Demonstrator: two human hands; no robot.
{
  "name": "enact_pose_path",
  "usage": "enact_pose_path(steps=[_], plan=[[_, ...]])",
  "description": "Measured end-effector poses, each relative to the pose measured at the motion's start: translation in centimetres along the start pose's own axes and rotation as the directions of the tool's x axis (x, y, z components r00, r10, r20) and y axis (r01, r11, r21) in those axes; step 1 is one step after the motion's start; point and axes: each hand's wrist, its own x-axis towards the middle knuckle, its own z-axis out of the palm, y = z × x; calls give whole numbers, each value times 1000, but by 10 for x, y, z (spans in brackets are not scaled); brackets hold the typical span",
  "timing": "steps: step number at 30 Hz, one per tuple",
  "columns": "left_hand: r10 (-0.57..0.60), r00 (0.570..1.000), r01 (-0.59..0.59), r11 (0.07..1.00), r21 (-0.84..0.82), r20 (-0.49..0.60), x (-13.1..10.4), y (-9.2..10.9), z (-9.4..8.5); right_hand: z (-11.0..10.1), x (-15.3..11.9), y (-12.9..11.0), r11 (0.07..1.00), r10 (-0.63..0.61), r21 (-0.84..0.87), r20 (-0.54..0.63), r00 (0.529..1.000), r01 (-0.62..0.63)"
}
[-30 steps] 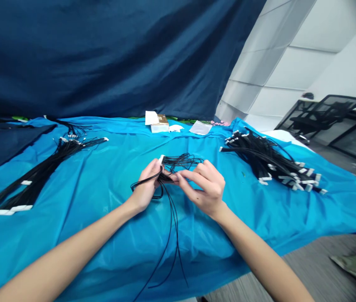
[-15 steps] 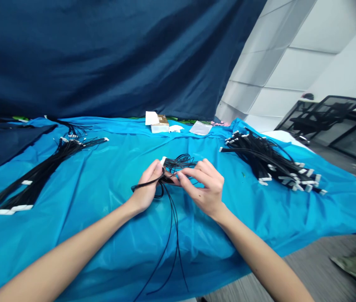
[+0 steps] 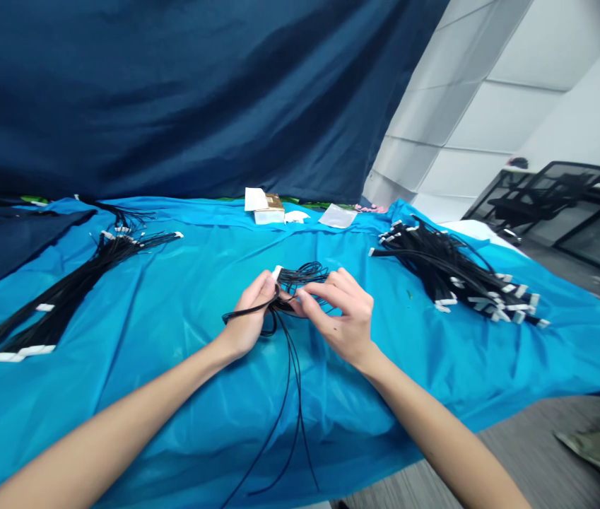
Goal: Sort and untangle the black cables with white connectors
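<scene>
Near the middle of the blue-covered table, my left hand is closed around a wire harness of thin black wires. Its white connector pokes up above my left thumb. A loop of black wire lies across the left palm, and a few loose wires hang down toward the table's front edge. My right hand pinches at the same wires with thumb and forefinger, close to the left fingertips. Exactly which strand it grips is hidden by the fingers.
Bundled black cables with white connectors lie at the left. A larger pile of such cables rests at the right. A small open box and a white paper sit at the back, before a dark blue curtain.
My right hand has shifted very slightly left, closer to my left fingers. The wires are still held between both hands, and the cable piles are unchanged.
</scene>
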Motion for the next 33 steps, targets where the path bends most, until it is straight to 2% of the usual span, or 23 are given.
enact_pose_path(steps=[5,17,23,28,33], plan=[[-29,999,31,997,-71,16,-1,1,2,1,-1,1,1000,-12,-13,8,1000,12],[-46,998,47,999,-19,33,-4,9,4,2,-4,1,997,-28,-65,80,996,33],[-116,993,121,964,-236,31,-1,5,6,4,-3,2,998,-20,-60,51,999,23],[-180,983,158,915,-371,-25,5,20,5,2,-2,7,988,-38,-146,63,997,47],[-224,975,195,875,-442,-13,9,26,-3,-1,-5,18,975,-62,-214,13,998,63]])
